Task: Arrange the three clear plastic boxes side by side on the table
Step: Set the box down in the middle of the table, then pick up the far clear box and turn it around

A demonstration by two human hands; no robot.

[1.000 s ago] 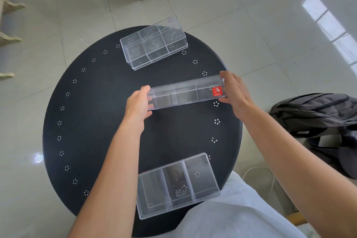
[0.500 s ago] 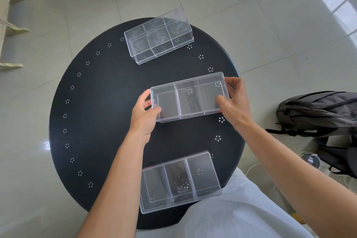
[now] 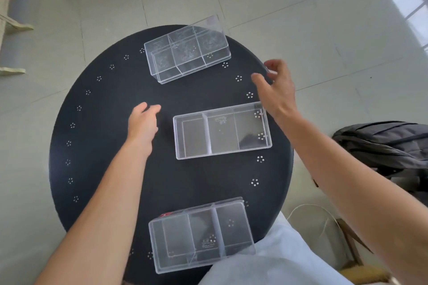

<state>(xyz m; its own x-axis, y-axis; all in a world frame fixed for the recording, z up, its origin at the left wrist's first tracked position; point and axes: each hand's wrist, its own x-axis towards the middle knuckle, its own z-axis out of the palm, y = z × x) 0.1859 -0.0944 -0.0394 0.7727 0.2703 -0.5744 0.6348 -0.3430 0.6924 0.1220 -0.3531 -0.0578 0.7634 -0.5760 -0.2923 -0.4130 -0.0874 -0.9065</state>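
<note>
Three clear plastic boxes with inner dividers lie on a round black table point(image 3: 104, 150). The far box point(image 3: 187, 52) sits tilted near the table's back edge. The middle box point(image 3: 222, 131) lies flat, open side up, right of centre. The near box point(image 3: 201, 233) rests at the front edge, close to my body. My left hand point(image 3: 143, 122) hovers just left of the middle box, fingers loosely curled, holding nothing. Beyond that box's far right corner, my right hand point(image 3: 275, 85) is raised with spread fingers and holds nothing.
The table is ringed with small white dot clusters. A grey backpack point(image 3: 384, 143) lies on the tiled floor to the right, with a white cable point(image 3: 308, 208) near it. Cream furniture point(image 3: 14, 28) stands at the far left. My white clothing point(image 3: 273, 261) overlaps the table's front edge.
The middle box went from held on edge above the table to lying flat on it. Both hands have let go and moved away from its ends.
</note>
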